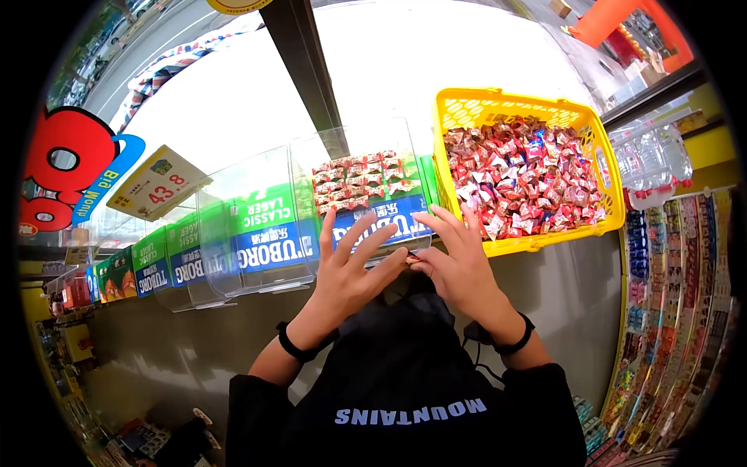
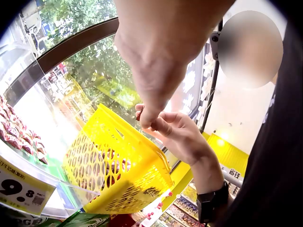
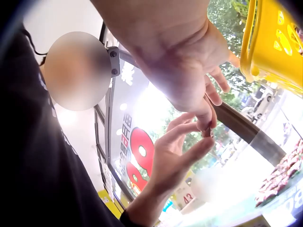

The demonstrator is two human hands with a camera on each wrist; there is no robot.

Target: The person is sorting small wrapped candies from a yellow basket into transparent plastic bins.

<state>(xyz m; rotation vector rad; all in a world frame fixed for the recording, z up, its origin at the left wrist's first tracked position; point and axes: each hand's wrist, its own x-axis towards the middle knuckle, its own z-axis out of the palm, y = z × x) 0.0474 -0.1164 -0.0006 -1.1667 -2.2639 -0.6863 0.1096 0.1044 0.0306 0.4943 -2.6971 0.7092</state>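
Candy (image 1: 412, 260) sits pinched between the fingertips of the left hand (image 1: 350, 255) and right hand (image 1: 457, 261) on my feed. Beyond that grip I read "TUBORG" and "CLASSIC LAGER" on boxes (image 1: 268, 226); leftward, "43.8" on a price sign (image 1: 158, 184); rightward stands a yellow basket (image 1: 560, 237); nearer me, "MOUNTAINS" crosses a black shirt (image 1: 405, 381).

Holds a small candy (image 1: 412, 260) between left hand (image 1: 350, 261) and right hand (image 1: 461, 261), just in front of a clear bin (image 1: 381, 134) with rows of red-wrapped candies (image 1: 354, 180). Wears a black top (image 1: 405, 366) lettered MOUNTAINS and a dark band (image 1: 291, 345) on each wrist. Has green-and-blue beer boxes (image 1: 268, 226) along the left and, near the right hand, a yellow basket (image 1: 545, 240) heaped with loose wrapped candies (image 1: 529, 179).
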